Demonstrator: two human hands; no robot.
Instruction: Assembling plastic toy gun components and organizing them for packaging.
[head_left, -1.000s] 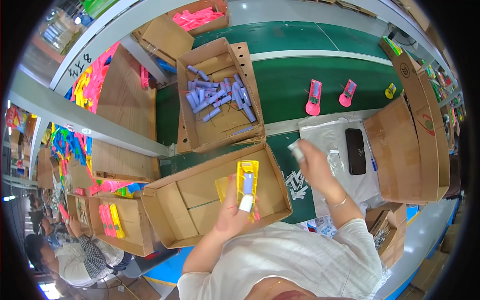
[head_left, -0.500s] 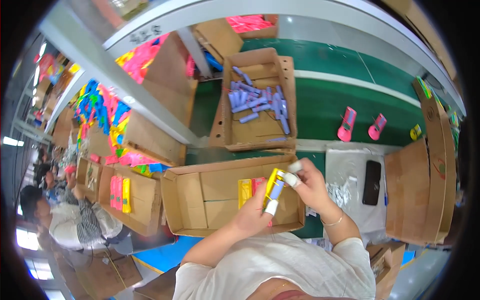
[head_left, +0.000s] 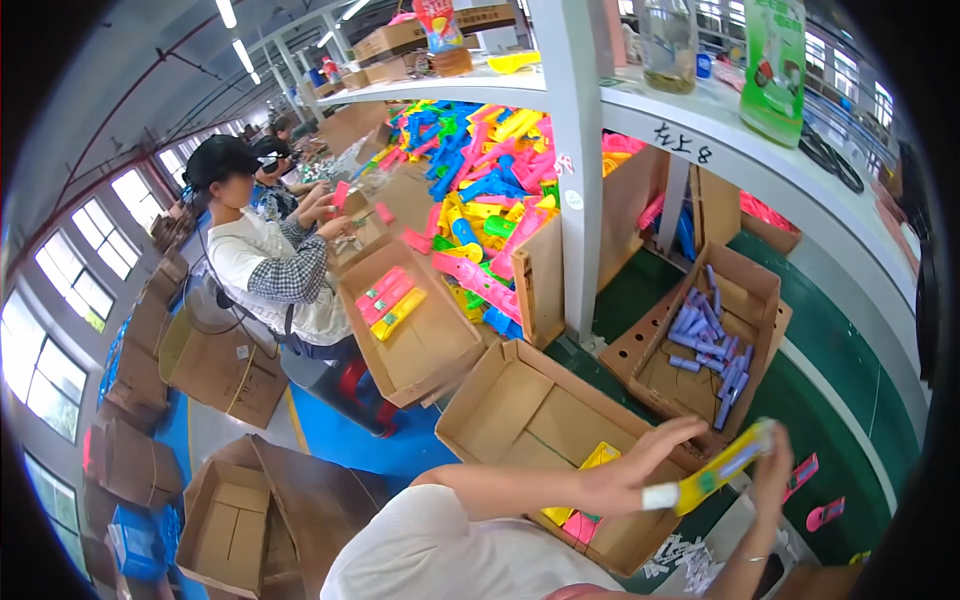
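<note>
**Yellow toy held over the carton**

My left hand [head_left: 625,478] and right hand [head_left: 772,470] clamp a long yellow plastic toy with a lilac insert [head_left: 722,468] between them, above the open brown cardboard carton [head_left: 520,410]. At twelve o'clock sits a cardboard box of lilac pieces [head_left: 705,345].

A long yellow blister package [head_left: 722,466] is held over the open brown cardboard box [head_left: 520,420], which holds flat yellow and pink packages [head_left: 585,500]. Behind that box stands another cardboard box of lilac pieces [head_left: 712,345]. A round white sticker label [head_left: 572,200] sits on the grey post beyond.
</note>
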